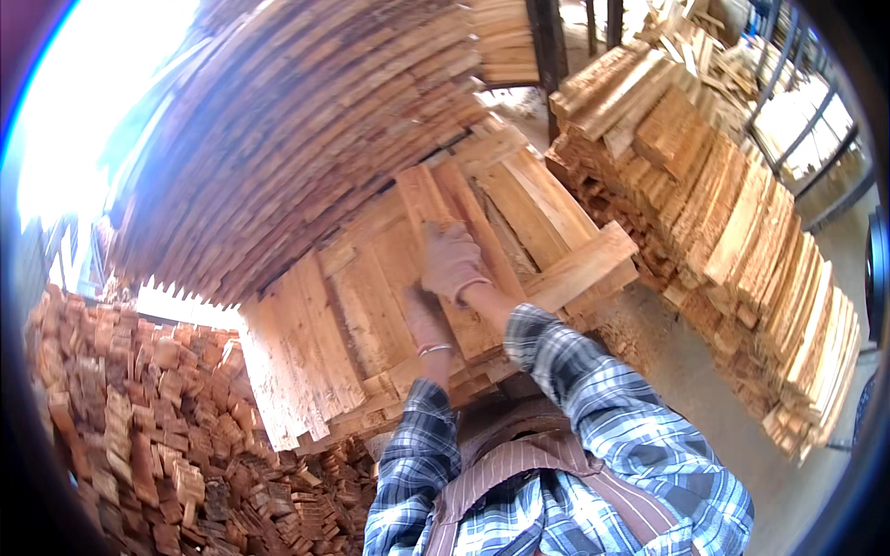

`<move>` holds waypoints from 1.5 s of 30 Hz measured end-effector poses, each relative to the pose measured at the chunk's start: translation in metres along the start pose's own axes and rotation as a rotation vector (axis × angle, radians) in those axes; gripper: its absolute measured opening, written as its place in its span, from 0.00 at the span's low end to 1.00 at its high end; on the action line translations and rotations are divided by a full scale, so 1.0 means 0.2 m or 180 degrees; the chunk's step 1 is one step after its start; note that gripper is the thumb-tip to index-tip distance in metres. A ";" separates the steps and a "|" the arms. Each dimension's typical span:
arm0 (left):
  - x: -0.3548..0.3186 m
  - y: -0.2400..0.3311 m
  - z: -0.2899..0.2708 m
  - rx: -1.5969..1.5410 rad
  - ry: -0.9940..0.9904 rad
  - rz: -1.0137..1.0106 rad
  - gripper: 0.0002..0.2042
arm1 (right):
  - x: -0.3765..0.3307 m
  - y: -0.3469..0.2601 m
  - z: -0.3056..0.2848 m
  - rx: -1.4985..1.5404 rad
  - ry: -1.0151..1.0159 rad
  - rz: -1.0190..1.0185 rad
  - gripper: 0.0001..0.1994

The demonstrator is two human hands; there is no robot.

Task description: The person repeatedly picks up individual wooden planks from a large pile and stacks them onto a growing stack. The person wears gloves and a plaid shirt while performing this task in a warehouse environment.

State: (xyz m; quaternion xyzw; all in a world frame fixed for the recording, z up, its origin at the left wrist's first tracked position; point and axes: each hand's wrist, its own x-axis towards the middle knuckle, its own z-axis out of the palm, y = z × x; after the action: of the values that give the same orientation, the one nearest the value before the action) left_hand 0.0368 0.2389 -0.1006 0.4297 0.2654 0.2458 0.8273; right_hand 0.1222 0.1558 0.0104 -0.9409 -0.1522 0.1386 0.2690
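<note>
My right hand [452, 263], in what looks like a pale work glove, is closed over a short wooden plank [423, 196] on a wooden pallet-like platform of boards [297, 324]. My left hand [425, 320] is beside the same plank's nearer part, below and left of the right hand. It is smeared by motion, and its fingers cannot be made out. Other flat boards [547, 199] lie side by side to the right of the plank. Across the platform's right end runs a crosswise board [584, 267].
Behind the platform rises a tall stack of boards [324, 120]. Another stack of planks [723, 213] stands on the right, beside bare floor [723, 371]. Many small wood blocks [176, 417] are heaped at the lower left. Curved metal bars [807, 120] are at the far right.
</note>
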 end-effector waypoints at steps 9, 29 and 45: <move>-0.11 -0.02 -0.08 0.1945 -0.0061 0.0140 0.15 | 0.06 0.47 -0.35 0.1208 -0.0413 -0.0367 0.51; -0.22 -0.01 0.16 0.2781 -0.0268 0.0312 0.32 | 0.15 1.15 -0.10 -0.0346 0.1089 -0.0770 0.23; -0.08 -0.06 -0.08 0.2292 -0.0970 0.0469 0.29 | -2.11 0.92 0.19 -0.0025 0.0006 0.1113 0.28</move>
State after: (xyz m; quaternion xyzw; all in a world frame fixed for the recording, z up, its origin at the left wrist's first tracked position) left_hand 0.0174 0.2314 -0.1152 0.7418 0.1773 0.1291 0.6338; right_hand -0.2384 -0.1285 -0.0457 -0.9542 0.0136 0.1818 0.2373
